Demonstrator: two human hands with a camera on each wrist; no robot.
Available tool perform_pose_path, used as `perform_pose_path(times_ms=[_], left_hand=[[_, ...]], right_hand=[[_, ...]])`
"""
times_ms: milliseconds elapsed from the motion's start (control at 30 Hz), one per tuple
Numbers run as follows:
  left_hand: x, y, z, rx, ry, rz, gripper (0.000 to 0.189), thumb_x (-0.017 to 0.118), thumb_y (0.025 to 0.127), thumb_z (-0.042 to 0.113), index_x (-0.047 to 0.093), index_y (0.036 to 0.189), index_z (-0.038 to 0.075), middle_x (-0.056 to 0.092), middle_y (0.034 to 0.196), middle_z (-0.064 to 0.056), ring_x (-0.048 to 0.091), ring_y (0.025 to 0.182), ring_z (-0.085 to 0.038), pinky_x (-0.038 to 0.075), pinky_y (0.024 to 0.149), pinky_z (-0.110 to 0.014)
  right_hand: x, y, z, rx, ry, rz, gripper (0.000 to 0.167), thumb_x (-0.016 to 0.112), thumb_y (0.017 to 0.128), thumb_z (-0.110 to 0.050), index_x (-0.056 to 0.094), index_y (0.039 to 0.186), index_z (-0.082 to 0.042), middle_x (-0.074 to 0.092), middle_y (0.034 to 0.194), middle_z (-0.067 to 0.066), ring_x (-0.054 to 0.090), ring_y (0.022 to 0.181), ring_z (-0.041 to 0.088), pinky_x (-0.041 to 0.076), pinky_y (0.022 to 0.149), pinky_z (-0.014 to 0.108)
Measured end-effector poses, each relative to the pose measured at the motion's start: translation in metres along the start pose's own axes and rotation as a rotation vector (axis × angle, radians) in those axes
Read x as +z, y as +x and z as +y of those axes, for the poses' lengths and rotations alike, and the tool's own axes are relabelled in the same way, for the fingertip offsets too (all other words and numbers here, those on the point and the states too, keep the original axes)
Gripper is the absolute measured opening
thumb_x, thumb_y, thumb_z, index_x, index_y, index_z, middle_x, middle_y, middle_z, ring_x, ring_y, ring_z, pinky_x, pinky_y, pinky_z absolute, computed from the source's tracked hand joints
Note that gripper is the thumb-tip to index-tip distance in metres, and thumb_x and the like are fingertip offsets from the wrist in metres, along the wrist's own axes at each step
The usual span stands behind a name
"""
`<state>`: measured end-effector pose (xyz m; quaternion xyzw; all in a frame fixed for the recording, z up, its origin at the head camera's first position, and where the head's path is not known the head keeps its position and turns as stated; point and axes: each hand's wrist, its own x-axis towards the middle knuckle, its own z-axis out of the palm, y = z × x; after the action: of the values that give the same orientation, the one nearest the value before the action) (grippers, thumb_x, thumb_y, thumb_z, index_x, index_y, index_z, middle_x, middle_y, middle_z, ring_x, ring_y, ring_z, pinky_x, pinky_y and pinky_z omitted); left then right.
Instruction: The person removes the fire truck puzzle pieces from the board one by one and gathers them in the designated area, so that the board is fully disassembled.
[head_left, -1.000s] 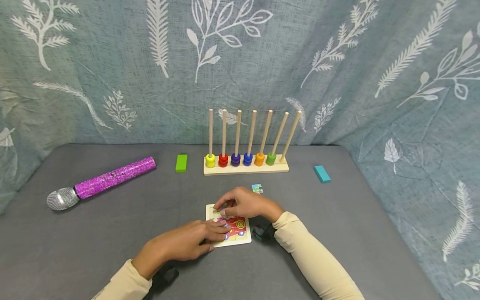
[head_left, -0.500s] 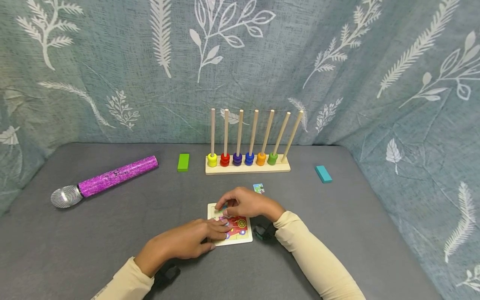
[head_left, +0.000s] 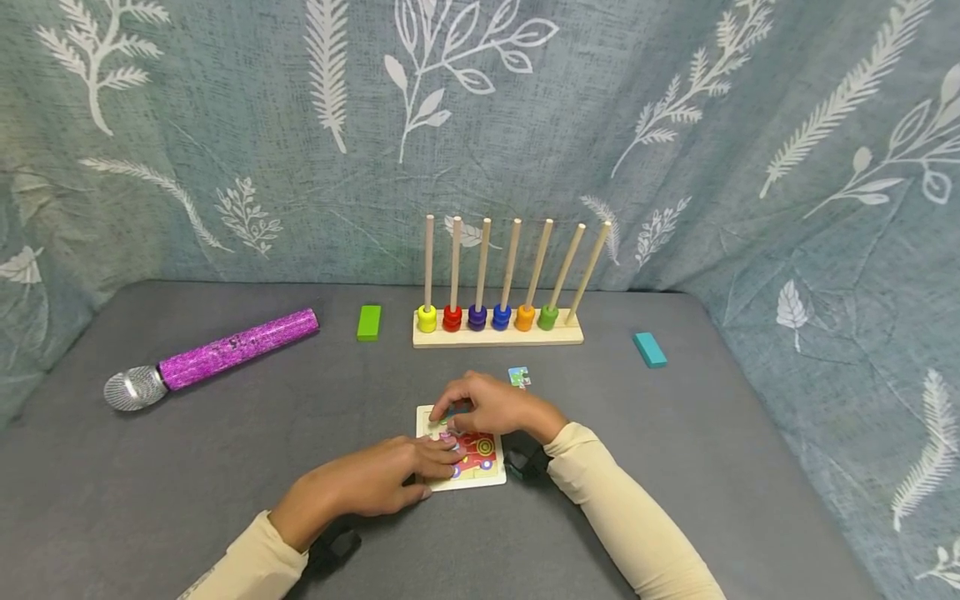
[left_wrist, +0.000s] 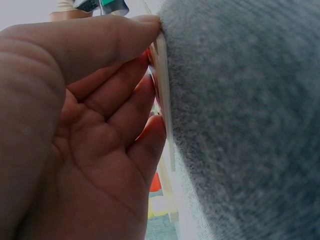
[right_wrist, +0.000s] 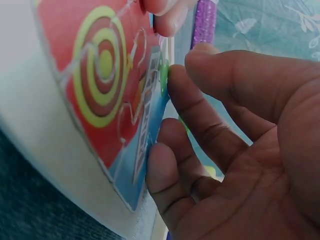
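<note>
A small wooden jigsaw puzzle [head_left: 487, 482] with a pale frame and a red vehicle picture lies under both hands. My left hand [head_left: 378, 477] rests on its left part, fingers extended over the picture, thumb at the front edge. The left wrist view shows those fingertips [left_wrist: 142, 75] against the pieces. My right hand [head_left: 497, 405] arches over the upper part. In the right wrist view, its fingertips [right_wrist: 162, 162] touch the blue area, one right at a raised green-edged puzzle piece [right_wrist: 164, 75]; the thumb stands apart. A loose puzzle piece [head_left: 518, 377] lies just beyond the right hand.
A wooden peg stand [head_left: 498, 337] with coloured beads stands at the back. A green block [head_left: 369, 322] and a purple microphone [head_left: 240, 347] lie to the left, a teal block [head_left: 649, 350] to the right. A patterned curtain [head_left: 300, 167] hangs behind the grey table.
The head view has shifted slightly, so everything sits a little further right in it. Both hands keep nearly the same place on the puzzle.
</note>
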<state>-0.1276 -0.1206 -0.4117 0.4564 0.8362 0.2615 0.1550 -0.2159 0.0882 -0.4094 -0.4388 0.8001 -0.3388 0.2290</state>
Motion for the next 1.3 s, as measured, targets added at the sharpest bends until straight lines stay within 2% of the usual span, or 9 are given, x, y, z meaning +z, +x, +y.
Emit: perform_pose_path(times_ms=[100,367,633,900,1100,1300], left_hand=[[0.0003,0.0005,-0.0007,0.000,-0.003,-0.001,0.039,0.062,0.088,-0.001,0.065,0.127,0.003,0.056,0.137,-0.003,0.048,0.130,-0.024,0.041,0.103,-0.045],[-0.0002,0.0001,-0.0003,0.014,0.013,0.003,0.038,0.063,0.088,0.000,0.066,0.126,0.003,0.057,0.137,-0.004,0.048,0.130,-0.024,0.041,0.104,-0.046],[-0.0008,-0.0005,-0.0007,0.027,0.022,0.000,0.038,0.063,0.088,0.000,0.066,0.126,0.003,0.057,0.136,-0.004,0.049,0.129,-0.025,0.041,0.104,-0.045],[-0.0003,0.0002,-0.0018,0.032,0.021,0.007,0.038,0.063,0.088,0.001,0.065,0.126,0.003,0.057,0.136,-0.004,0.049,0.129,-0.027,0.040,0.104,-0.046],[-0.0002,0.0000,-0.0022,0.033,0.032,0.009,0.038,0.063,0.088,0.001,0.065,0.126,0.003,0.057,0.136,-0.004,0.049,0.128,-0.027,0.041,0.103,-0.046],[0.0011,0.0000,-0.0015,0.002,0.028,0.000,0.038,0.062,0.088,0.000,0.066,0.126,0.004,0.057,0.137,-0.002,0.049,0.129,-0.025,0.040,0.104,-0.045]], right_hand=[[-0.0008,0.0005,-0.0003,-0.010,-0.015,0.002,0.024,0.062,0.088,0.004,0.074,0.106,-0.008,0.068,0.104,-0.002,0.054,0.092,0.010,0.045,0.081,0.022],[0.0003,0.0021,0.0001,-0.032,0.036,0.026,0.025,0.059,0.090,0.007,0.071,0.109,-0.002,0.068,0.102,0.005,0.060,0.090,0.011,0.049,0.080,0.023],[0.0019,0.0029,-0.0019,0.086,0.004,0.086,0.026,0.060,0.091,0.005,0.069,0.114,-0.002,0.065,0.097,0.004,0.056,0.079,0.006,0.048,0.071,0.020],[-0.0012,0.0028,-0.0035,0.120,0.002,0.071,0.024,0.061,0.091,0.005,0.069,0.113,0.000,0.067,0.093,0.003,0.058,0.081,0.005,0.049,0.072,0.019],[-0.0049,0.0015,-0.0046,0.181,-0.044,0.038,0.020,0.065,0.087,0.004,0.072,0.104,-0.003,0.067,0.085,-0.002,0.058,0.075,0.004,0.049,0.067,0.020],[-0.0073,0.0001,-0.0059,0.190,-0.091,0.013,0.019,0.068,0.085,0.002,0.072,0.103,-0.003,0.068,0.087,0.001,0.058,0.076,0.005,0.049,0.068,0.020]])
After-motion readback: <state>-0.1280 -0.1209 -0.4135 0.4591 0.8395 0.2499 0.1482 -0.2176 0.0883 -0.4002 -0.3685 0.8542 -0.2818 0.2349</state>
